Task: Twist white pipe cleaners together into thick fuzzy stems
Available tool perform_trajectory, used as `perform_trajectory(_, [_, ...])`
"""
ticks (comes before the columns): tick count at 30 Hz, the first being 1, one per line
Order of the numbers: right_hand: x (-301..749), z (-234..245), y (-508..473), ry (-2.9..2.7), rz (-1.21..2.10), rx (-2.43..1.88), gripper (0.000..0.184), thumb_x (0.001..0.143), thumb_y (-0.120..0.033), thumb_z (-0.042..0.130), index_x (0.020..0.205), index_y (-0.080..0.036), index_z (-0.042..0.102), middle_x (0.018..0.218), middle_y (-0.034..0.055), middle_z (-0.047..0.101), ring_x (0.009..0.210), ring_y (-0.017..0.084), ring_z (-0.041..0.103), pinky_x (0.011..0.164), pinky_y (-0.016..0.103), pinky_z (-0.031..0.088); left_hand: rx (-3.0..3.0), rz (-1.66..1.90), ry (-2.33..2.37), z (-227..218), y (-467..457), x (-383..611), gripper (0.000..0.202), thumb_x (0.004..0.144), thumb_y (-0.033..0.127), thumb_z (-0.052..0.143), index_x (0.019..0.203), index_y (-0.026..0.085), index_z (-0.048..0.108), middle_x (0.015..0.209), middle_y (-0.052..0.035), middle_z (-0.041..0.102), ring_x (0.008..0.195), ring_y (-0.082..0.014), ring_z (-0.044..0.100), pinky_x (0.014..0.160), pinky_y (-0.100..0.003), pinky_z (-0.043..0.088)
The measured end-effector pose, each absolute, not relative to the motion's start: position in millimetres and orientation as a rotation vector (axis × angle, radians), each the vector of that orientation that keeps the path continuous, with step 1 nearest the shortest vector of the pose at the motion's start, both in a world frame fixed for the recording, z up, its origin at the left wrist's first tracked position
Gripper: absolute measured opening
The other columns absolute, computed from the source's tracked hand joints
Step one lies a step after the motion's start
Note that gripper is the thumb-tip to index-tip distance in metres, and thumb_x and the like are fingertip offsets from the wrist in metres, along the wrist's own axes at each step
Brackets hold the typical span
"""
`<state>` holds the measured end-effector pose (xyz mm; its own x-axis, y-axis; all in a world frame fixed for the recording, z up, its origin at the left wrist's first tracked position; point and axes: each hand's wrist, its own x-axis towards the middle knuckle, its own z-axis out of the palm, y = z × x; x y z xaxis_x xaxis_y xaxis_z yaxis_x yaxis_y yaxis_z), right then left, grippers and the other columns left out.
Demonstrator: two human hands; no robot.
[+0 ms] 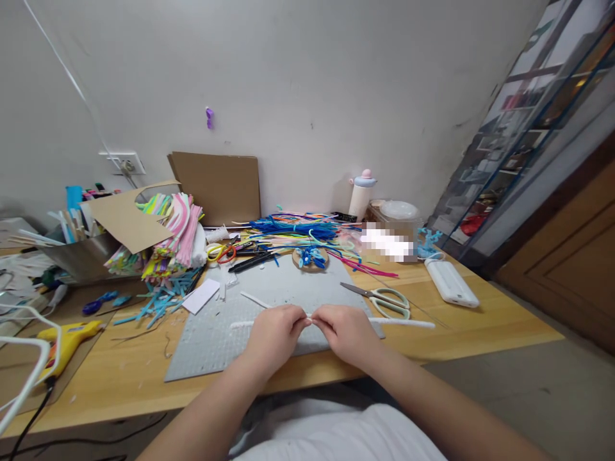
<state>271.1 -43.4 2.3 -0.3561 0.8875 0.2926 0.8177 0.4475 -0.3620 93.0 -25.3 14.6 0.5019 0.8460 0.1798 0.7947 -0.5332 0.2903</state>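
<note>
Both hands meet above the front of the grey cutting mat [202, 349]. My left hand [276, 330] pinches a white pipe cleaner [408, 323] between thumb and forefinger. Close beside it, my right hand [346, 333] pinches the same white length, fingertips almost touching the left ones. One white end sticks out past the right hand, and a fuzzy white end shows left of the left hand. The part between the fingertips is mostly hidden. A thin white strip [254, 299] lies just behind the left hand. Scissors [384, 299] with pale handles rest behind the right hand.
A round base with blue pipe-cleaner shapes [311, 257] sits at the mat's back. Behind lies a heap of blue pipe cleaners [293, 226]. Bundled pastel pipe cleaners [175, 234] and a yellow glue gun [70, 339] are left. A white power bank [451, 282] lies right.
</note>
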Motion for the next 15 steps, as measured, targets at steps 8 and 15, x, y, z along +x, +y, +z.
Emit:
perform_trajectory(8, [278.3,4.6,-45.0,-2.357,0.177,-1.367,0.023,0.092,-0.027,0.043,0.076,-0.020,0.059,0.072,-0.0001,0.064,0.068,0.013,0.057,0.058,0.025,0.028,2.650,0.434,1.395,15.5,-25.9,87.1,0.026,0.091,0.034,0.041,0.082,0.022,0.063,0.080,-0.0010,0.068,0.075,-0.0164,0.062,0.061,-0.025,0.036])
perform_trajectory(15, [293.6,5.6,-42.3,-2.390,0.232,-1.320,0.022,0.092,-0.029,0.043,0.086,-0.023,0.063,0.076,-0.0001,0.067,0.070,0.013,0.058,0.060,0.025,0.031,2.673,0.426,1.454,15.0,-24.6,71.2,0.025,0.091,0.033,0.041,0.084,0.024,0.064,0.081,0.0006,0.069,0.073,-0.0158,0.062,0.061,-0.026,0.035])
